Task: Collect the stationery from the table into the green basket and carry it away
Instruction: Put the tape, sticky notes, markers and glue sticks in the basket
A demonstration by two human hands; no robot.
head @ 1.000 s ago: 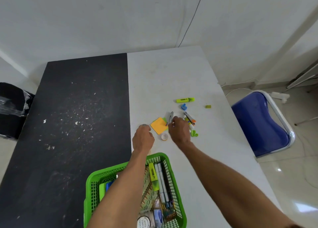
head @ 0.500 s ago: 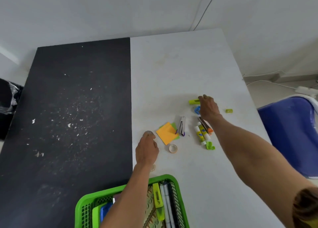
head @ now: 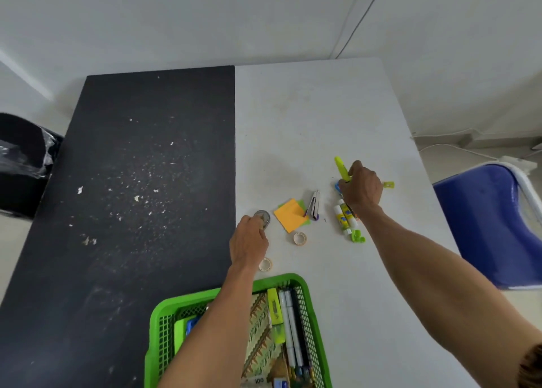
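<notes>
The right hand (head: pixel 362 186) grips a yellow-green plastic highlighter (head: pixel 341 167) by one end; the left hand (head: pixel 249 242) pinches a grey round tape roll (head: pixel 263 218). The green plastic mesh basket (head: pixel 305 288) sits behind the left wrist, so that end-grip may drop the highlighter short.

Gripping a lime highlighter (head: pixel 341 167) in the right hand (head: pixel 362 188), fingers curled round it. Covering the near edge of a grey roll (head: pixel 264 217) with the left hand (head: pixel 248 244). Between them on the white tabletop (head: pixel 308 123): orange sticky notes (head: pixel 290 214), stapler (head: pixel 313 205), glue sticks (head: pixel 343 217). Green basket (head: pixel 281 279) nearest, pretty full.
</notes>
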